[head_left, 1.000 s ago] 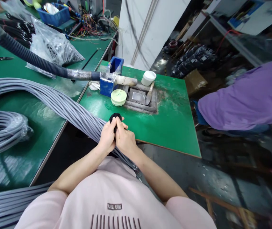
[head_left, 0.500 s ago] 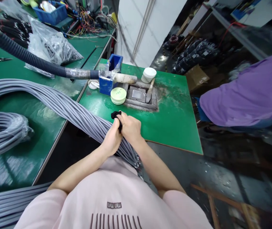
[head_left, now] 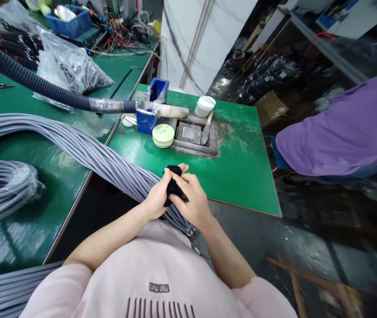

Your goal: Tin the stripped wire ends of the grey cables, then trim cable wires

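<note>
A small piece of black cloth [head_left: 174, 187] is held between my hands, just over the near edge of the green table. My left hand [head_left: 157, 198] has its fingers behind the cloth and its thumb on the front. My right hand [head_left: 195, 201] pinches the cloth from the other side. The cloth's full shape is partly hidden by my fingers. Below and behind my hands runs a thick bundle of grey cables [head_left: 109, 161], its cut ends [head_left: 188, 229] close to my shirt.
On the table [head_left: 241, 176] sits a recessed metal pot [head_left: 188, 132] with a flat scraper [head_left: 207, 128] across it. Around it are a green-lidded tub [head_left: 163, 135], a white tub [head_left: 205, 106] and a hose [head_left: 109, 105]. A person in a purple sleeve [head_left: 341, 128] is at the right.
Both hands have shifted down and slightly right with the black cloth. The cloth is more spread now, and the right-hand fingers have loosened from a tight grip to a pinch.
</note>
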`<state>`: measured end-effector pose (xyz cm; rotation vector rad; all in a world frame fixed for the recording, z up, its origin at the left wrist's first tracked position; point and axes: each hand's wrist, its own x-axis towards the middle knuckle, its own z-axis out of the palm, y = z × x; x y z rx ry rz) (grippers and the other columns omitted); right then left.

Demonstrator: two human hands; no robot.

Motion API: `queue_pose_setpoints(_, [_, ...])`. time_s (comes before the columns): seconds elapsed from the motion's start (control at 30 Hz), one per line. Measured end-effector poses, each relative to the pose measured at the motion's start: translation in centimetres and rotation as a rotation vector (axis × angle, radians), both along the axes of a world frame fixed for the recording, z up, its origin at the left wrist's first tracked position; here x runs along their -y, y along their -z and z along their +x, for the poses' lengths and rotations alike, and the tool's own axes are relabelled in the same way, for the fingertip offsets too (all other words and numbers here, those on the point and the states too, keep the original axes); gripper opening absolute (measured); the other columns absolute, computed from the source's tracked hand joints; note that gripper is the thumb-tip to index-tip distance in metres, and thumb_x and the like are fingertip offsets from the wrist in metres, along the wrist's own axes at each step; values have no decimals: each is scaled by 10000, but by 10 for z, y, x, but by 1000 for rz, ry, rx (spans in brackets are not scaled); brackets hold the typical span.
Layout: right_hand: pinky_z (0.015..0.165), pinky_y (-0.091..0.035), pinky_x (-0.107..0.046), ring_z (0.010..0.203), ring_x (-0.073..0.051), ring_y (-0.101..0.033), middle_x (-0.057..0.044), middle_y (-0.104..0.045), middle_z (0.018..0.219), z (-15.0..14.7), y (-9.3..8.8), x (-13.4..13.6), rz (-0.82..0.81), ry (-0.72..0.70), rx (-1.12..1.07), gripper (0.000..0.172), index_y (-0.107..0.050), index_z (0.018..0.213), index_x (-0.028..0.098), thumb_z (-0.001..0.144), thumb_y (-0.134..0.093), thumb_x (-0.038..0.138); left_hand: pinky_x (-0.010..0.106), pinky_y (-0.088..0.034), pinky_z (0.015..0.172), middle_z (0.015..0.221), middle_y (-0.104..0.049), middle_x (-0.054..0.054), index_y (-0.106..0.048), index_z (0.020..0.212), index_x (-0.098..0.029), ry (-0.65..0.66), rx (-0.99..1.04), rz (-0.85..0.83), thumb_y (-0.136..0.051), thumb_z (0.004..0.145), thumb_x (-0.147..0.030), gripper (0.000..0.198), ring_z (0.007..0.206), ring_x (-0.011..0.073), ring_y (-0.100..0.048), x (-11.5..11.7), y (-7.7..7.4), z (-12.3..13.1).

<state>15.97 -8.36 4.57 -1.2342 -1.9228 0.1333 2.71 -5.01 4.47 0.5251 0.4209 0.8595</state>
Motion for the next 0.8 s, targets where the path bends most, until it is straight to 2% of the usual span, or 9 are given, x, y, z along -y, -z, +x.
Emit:
queue_pose_setpoints(0.1, [854,-509,-332,956,-185,-618,-49,-648,996,4,6,0,-24,35,-143,313,-651,1162,264,872,-563,188,428,-276,1149,1347,-574,97,-634,1210,-194,149,-94,198,-568,801,-638,607,1343,290,-420,2,-2,-1])
queue_pose_setpoints(0.17, [809,-511,-313,916,-179,-619,-36,-654,965,14,7,1,-68,86,-267,252,-682,1086,263,853,-600,213,414,-324,1110,1296,-605,105,-656,1178,-194,187,-238,414,-706,740,-531,555,1281,295,-481,-6,-5,-10])
queue_pose_setpoints(0.23, [773,-510,-306,909,-182,-612,-39,-644,964,26,6,2,-93,152,-383,229,-698,1045,251,823,-639,246,390,-374,1060,1255,-619,105,-669,1151,-207,59,-473,630,-748,724,-423,485,1211,285,-530,-22,-9,-23])
queue_pose_setpoints(0.37, [809,-516,-348,967,-211,-605,-61,-629,986,49,8,2,-76,247,-545,239,-717,987,228,757,-681,280,399,-406,1006,1225,-598,104,-610,1195,-214,-364,-1056,968,-665,788,-381,444,1119,266,-549,-70,-15,-47])
queue_pose_setpoints(0.43, [833,-517,-366,971,-215,-606,-61,-631,978,55,12,3,-93,260,-589,246,-720,974,225,737,-690,288,431,-383,1021,1278,-553,128,-558,1247,-182,-448,-1333,1137,-645,797,-360,492,1167,292,-501,-94,-15,-50])
queue_pose_setpoints(0.47, [845,-516,-371,972,-215,-607,-60,-633,976,56,15,3,-110,256,-605,250,-720,975,225,735,-693,290,448,-370,1027,1314,-525,143,-528,1277,-166,-451,-1442,1224,-641,797,-351,527,1203,310,-467,-103,-16,-49])
queue_pose_setpoints(0.57, [869,-511,-369,983,-210,-608,-56,-639,990,57,21,4,-170,223,-631,253,-720,991,228,745,-695,280,476,-353,1022,1390,-460,173,-444,1356,-130,-344,-1598,1449,-617,804,-367,625,1254,345,-406,-127,-20,-40])
queue_pose_setpoints(0.67, [861,-511,-350,986,-202,-608,-47,-644,1005,59,25,6,-213,192,-647,255,-720,1004,238,751,-698,261,460,-347,1024,1417,-458,160,-436,1373,-102,-204,-1645,1570,-530,842,-349,593,1232,336,-426,-149,-32,-28])
queue_pose_setpoints(0.8, [860,-507,-344,978,-198,-611,-45,-649,1007,64,28,10,-238,192,-676,250,-718,1000,234,753,-697,263,435,-347,1020,1422,-472,155,-437,1380,-70,80,-1757,1690,-390,874,-208,526,1218,327,-458,-175,-53,-14])
